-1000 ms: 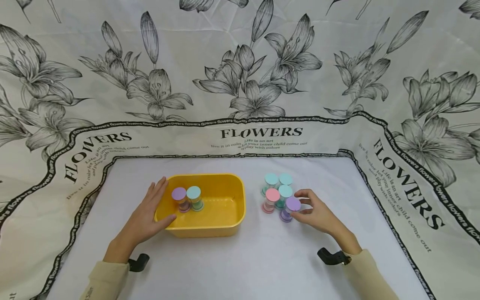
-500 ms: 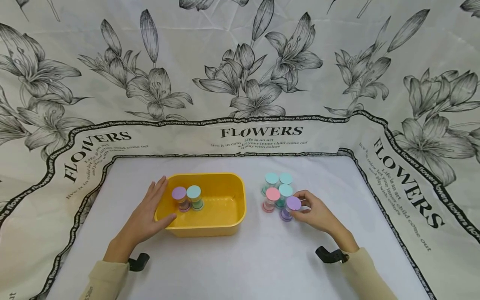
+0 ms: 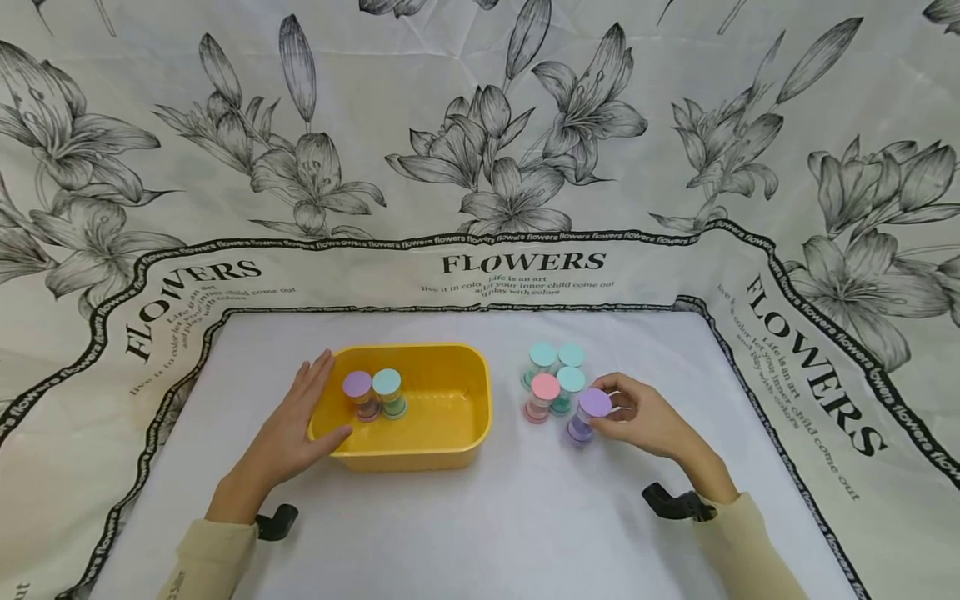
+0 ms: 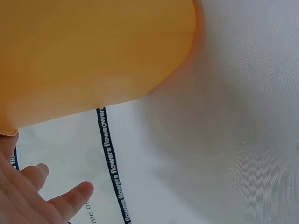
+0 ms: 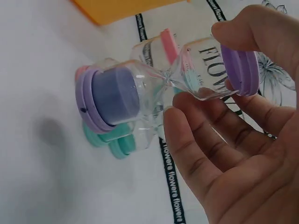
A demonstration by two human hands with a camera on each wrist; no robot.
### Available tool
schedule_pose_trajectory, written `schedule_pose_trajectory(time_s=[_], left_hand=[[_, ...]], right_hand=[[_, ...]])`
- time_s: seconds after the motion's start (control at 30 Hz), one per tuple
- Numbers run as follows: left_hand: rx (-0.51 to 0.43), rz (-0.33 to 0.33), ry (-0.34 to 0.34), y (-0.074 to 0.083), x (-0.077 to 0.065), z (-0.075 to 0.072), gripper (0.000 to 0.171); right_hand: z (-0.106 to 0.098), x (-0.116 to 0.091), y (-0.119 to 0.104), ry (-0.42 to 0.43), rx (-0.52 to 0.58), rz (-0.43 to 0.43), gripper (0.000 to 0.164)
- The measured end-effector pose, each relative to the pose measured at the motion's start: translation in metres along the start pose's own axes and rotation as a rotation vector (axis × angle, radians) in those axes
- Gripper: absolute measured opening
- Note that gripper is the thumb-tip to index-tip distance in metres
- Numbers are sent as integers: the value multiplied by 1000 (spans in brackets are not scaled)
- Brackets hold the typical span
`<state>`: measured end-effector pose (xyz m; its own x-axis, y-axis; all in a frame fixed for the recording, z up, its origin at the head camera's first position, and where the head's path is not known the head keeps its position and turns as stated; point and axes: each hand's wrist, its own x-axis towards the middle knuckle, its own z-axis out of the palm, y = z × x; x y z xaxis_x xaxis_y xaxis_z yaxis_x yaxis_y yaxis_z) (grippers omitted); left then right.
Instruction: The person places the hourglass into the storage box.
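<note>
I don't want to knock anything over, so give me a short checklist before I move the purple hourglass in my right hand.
1. Grip: ok. The right hand holds the purple hourglass, thumb on its upper cap.
2. Base clear of the table: cannot tell for certain.
3. Left hand at the yellow bin: ok, against its left end.
4. Room in the bin: ok, its right part is bare; a purple-capped timer and mint-capped timer stand toward the left.
5. Low, straight path to the bin: likely not ok; the pink hourglass and three mint hourglasses stand around that line.
</note>
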<state>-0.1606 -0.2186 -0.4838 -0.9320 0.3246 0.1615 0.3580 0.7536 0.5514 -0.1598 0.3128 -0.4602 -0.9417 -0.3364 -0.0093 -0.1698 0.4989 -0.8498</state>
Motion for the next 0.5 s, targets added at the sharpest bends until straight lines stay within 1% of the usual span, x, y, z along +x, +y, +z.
schedule_pose_trajectory(time_s=[0.2,0.37,0.5], left_hand=[[-3,0,10,-1,-1,0,102],[-11,-3,-1,-1,-1,0,102],[-15,2,-7,0,0,0,103]], right_hand=[[-13,7,-27,-38,-8,-122,40],[-18,15,-49,-59,-22,-192,41],[-19,24,-68,-78,-24,-225,41]])
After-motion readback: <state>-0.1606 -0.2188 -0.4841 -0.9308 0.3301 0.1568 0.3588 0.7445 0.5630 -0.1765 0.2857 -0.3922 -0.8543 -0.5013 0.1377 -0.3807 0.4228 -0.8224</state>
